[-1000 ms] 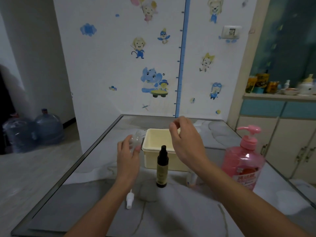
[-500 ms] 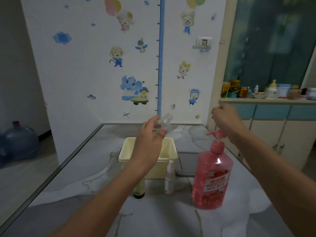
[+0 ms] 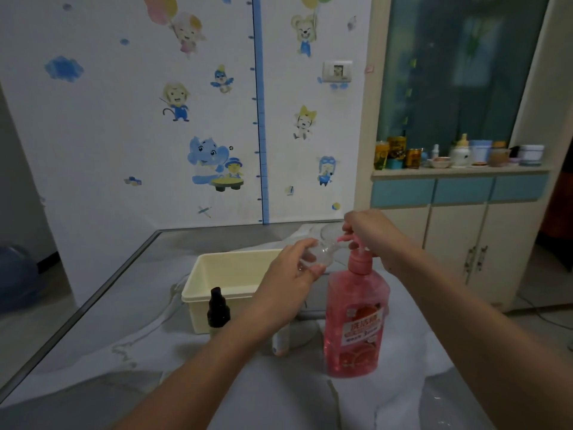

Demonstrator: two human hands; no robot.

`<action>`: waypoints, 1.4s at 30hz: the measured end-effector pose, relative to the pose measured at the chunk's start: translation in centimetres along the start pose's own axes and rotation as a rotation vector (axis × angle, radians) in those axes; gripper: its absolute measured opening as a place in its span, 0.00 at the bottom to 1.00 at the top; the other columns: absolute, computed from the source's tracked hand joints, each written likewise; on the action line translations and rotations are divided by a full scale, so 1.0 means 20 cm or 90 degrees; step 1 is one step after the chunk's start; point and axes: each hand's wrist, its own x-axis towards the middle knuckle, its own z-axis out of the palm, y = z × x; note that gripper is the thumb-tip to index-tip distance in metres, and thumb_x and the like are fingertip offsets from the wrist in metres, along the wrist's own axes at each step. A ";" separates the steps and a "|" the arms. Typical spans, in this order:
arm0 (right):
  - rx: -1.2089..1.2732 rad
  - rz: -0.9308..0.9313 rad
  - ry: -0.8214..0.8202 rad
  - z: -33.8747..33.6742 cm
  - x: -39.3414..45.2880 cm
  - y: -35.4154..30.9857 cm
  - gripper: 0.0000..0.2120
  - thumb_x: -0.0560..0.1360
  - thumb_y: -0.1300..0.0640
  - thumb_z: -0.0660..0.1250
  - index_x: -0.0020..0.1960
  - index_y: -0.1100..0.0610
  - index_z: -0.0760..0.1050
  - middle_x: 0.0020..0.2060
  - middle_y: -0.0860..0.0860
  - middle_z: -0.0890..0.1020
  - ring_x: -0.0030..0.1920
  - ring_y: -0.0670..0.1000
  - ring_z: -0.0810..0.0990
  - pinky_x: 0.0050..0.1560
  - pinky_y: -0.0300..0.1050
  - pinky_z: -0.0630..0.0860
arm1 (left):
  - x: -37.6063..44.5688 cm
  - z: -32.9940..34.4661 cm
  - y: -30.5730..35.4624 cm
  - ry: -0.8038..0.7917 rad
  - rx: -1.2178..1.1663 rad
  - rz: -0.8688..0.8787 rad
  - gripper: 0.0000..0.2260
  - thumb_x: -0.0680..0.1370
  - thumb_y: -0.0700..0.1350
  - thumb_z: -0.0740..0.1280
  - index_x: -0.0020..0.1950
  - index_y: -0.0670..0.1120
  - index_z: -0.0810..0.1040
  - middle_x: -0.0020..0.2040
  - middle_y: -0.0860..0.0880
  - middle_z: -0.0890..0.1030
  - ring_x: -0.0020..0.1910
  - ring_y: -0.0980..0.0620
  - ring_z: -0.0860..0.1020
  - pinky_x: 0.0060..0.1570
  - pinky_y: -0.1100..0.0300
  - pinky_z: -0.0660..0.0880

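A tall pink pump bottle [image 3: 356,318] of liquid soap stands on the table at centre right. My right hand [image 3: 369,234] rests on its pink pump head, fingers curled over it. My left hand [image 3: 291,274] grips a small clear bottle [image 3: 319,252], tilted with its mouth under the pump's spout. A dark dropper bottle [image 3: 218,308] stands upright in front of the cream plastic tub [image 3: 217,287]. A small white spray bottle [image 3: 280,342] shows partly under my left forearm.
The grey marble-look table [image 3: 93,336] has a metal edge along its left side. A cabinet [image 3: 459,237] with jars on its top stands to the right. A wall with cartoon stickers is behind the table. A water jug [image 3: 15,274] sits on the floor at far left.
My left hand carried the clear bottle right, from above the tub to the pump's spout. My right hand came down onto the pump head. The view shifted slightly left.
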 end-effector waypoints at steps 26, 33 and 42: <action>-0.121 0.002 -0.110 -0.01 0.00 -0.02 0.13 0.76 0.65 0.56 0.37 0.58 0.75 0.30 0.49 0.76 0.29 0.46 0.73 0.29 0.38 0.69 | 0.06 0.01 0.02 -0.044 0.021 0.043 0.18 0.79 0.46 0.65 0.69 0.51 0.71 0.55 0.52 0.76 0.51 0.55 0.75 0.51 0.66 0.69; -0.133 -0.009 -0.074 0.03 0.00 0.04 0.14 0.77 0.65 0.55 0.35 0.56 0.73 0.41 0.55 0.76 0.35 0.49 0.73 0.36 0.39 0.71 | 0.05 0.05 -0.01 -0.054 0.014 0.038 0.19 0.79 0.46 0.64 0.70 0.50 0.70 0.57 0.50 0.76 0.52 0.56 0.74 0.53 0.65 0.68; -0.128 -0.012 -0.114 0.00 -0.02 -0.01 0.13 0.77 0.64 0.56 0.38 0.58 0.75 0.31 0.49 0.76 0.29 0.45 0.73 0.26 0.34 0.69 | 0.07 0.02 0.02 -0.051 0.037 0.058 0.19 0.79 0.47 0.66 0.70 0.51 0.71 0.55 0.51 0.77 0.50 0.55 0.75 0.49 0.66 0.68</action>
